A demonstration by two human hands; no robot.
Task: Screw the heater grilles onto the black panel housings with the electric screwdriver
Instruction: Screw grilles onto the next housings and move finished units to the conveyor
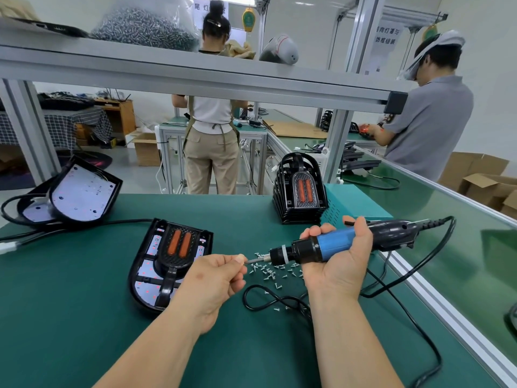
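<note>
My right hand [344, 264] grips the screwdriver [333, 243]; left fingers [237, 259] pinch a screw [245, 262] at its bit [258, 259]. Seat it square before driving.

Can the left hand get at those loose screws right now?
Probably yes: the left hand is right beside the loose screws with nothing between, though it now pinches the tip of the screwdriver.

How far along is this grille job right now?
Looks done: the stack of grilled panels at the back. In hand: the right hand holds the screwdriver, the left hand pinches at its bit, probably seating a screw. Left: the near panel and the bare panels far left.
</note>
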